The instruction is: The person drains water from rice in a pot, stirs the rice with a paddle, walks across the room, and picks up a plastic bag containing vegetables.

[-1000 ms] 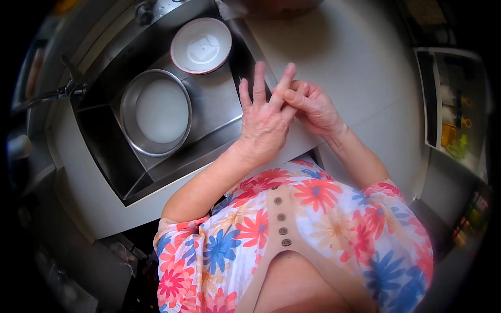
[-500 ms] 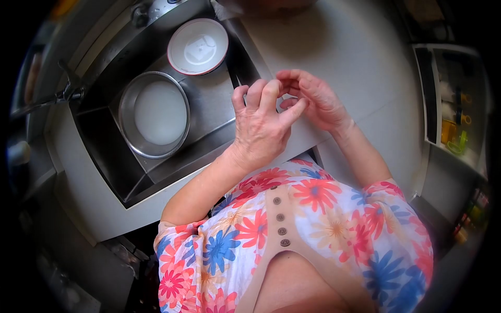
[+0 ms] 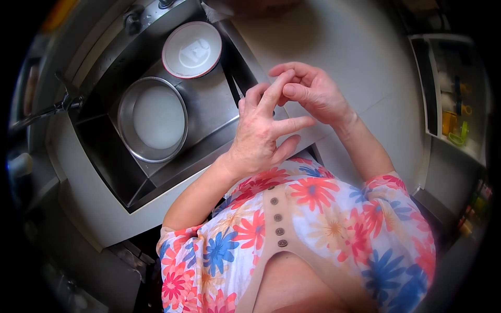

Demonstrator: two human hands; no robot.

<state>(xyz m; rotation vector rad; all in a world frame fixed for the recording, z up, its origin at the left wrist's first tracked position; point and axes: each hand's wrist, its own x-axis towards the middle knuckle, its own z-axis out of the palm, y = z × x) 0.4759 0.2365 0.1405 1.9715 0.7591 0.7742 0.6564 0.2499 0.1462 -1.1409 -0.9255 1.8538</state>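
My left hand (image 3: pixel 261 128) is over the front right edge of the sink (image 3: pixel 211 141), its back facing up and its fingers apart. My right hand (image 3: pixel 318 96) meets it from the right. Its thumb and fingers close around the tip of one of my left hand's fingers. Whether anything small lies between them is hidden. Left of my hands, a round metal basin (image 3: pixel 183 136) with cloudy whitish liquid (image 3: pixel 159 120) stands in the sink. Behind it, tilted, is a white bowl (image 3: pixel 193 49) with a red rim.
A faucet (image 3: pixel 68 99) is at the sink's left side. To the right runs a pale countertop (image 3: pixel 376 68). Farther right, an open shelf or drawer (image 3: pixel 454 115) holds small items, yellow and green ones among them. A dark rounded shape lies at the counter's far end.
My left hand's fingers have spread and straightened. My right hand has shifted slightly and its thumb has closed against a left finger. The basin and bowl stay in the sink.
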